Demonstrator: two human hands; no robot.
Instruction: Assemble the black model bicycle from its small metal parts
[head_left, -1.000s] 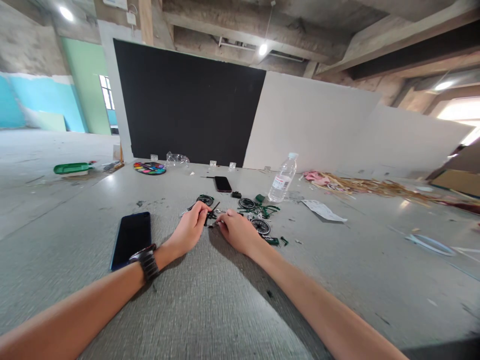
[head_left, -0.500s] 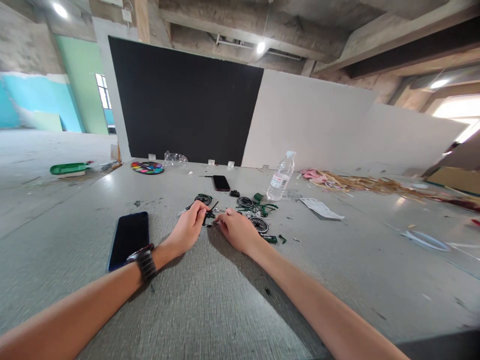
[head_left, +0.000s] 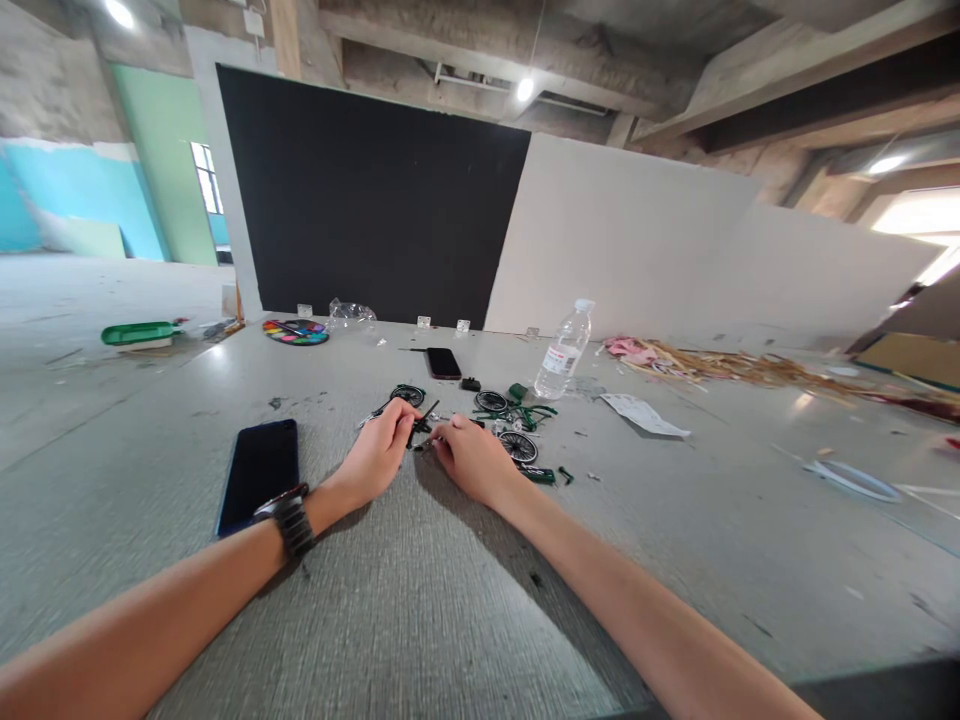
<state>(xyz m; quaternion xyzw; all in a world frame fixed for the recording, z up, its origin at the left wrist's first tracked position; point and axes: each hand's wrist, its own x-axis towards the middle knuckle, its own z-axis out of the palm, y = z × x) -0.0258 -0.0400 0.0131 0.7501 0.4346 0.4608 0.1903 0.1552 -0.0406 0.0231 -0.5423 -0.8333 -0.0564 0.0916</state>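
Note:
My left hand is closed in a pinch on a thin black bicycle-model part, which points up and to the right. Facing it, my right hand has its fingertips pressed together low over the table, close to the same part; whatever they grip is too small to make out. Around my hands lie pieces of a miniature bicycle: a spoked wheel beyond my left hand, another wheel farther back, a third wheel beside my right hand, and green frame pieces.
A large phone lies by my left wrist; a smaller phone lies farther back. A water bottle stands behind the parts, with a paper sheet to its right. A paint palette and clear plastic packaging sit near the board.
Both hands keep nearly the same place and grip; the right fingers have shifted very slightly. The whole view has tilted a little, and the loose pieces lie as before.

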